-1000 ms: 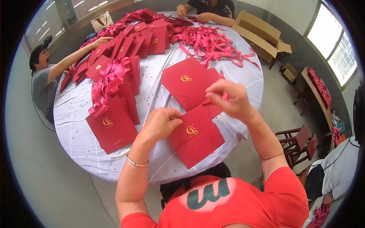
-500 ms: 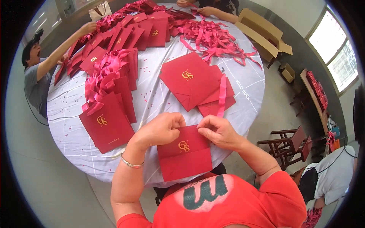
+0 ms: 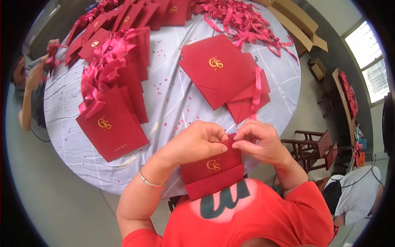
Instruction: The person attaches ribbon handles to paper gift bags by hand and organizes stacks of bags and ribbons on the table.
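Note:
A flat red paper gift bag (image 3: 213,165) with a gold emblem lies against the table's near edge, its lower part folded over toward my shirt. My left hand (image 3: 202,142) is closed at the bag's top edge, thumb against the fingers. Right beside it, my right hand (image 3: 263,142) pinches the same edge near its corner. A pink ribbon (image 3: 257,92) runs up from behind my right hand across other bags; whether my fingers hold its end is hidden. Beyond my hands lies a small pile of flat red bags (image 3: 218,70) without handles showing.
On the left, a row of red bags (image 3: 111,127) carries pink ribbon handles (image 3: 101,74). Loose ribbons (image 3: 242,24) heap at the far side, near more bags (image 3: 173,12). At left a co-worker's arm (image 3: 26,96) is raised. Cardboard boxes (image 3: 296,29) and wooden chairs (image 3: 310,150) stand at right.
My hands have come together along the bag's top edge, and the bag sits nearer my body. The co-worker at left has drawn their arm back from the bags. The view has shifted.

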Available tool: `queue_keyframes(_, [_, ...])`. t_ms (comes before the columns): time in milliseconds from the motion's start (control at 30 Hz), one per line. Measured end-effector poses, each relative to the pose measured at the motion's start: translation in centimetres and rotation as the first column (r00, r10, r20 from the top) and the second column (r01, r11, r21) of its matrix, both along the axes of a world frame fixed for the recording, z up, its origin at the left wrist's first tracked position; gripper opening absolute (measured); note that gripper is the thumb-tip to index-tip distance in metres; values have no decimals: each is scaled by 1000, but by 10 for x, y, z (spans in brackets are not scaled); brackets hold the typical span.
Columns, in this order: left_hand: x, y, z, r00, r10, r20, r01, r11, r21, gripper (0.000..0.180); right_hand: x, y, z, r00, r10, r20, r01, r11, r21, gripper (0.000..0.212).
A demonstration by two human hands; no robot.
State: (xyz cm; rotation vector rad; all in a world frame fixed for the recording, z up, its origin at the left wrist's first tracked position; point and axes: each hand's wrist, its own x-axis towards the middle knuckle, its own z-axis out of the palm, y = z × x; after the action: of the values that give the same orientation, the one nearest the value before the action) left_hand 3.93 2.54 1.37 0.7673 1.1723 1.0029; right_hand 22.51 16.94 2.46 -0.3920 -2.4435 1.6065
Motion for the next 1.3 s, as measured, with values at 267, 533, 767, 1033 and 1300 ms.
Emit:
queue_keyframes(267, [-1, 3, -10, 994, 48, 98, -43, 998, -56, 22, 9, 3, -21, 980, -199, 9, 181, 870, -458, 16])
queue_keyframes(533, [-7, 1, -16, 1000, 23, 21, -21, 998, -60, 21, 8, 2, -13, 979, -98, -179, 79, 991, -111, 17])
queue_keyframes(767, [-10, 1, -20, 997, 2, 73, 0, 1000, -25, 14, 2, -4, -25, 947, -70, -315, 121, 982, 144, 18])
queue_keyframes(1033, [-10, 2, -16, 998, 0, 56, 5, 997, -79, 12, 2, -10, -17, 962, -99, -254, 145, 975, 170, 18])
queue_keyframes(1300, [-11, 2, -19, 985, 32, 170, -22, 998, -61, 13, 3, -12, -19, 952, -81, -295, 149, 964, 218, 18])
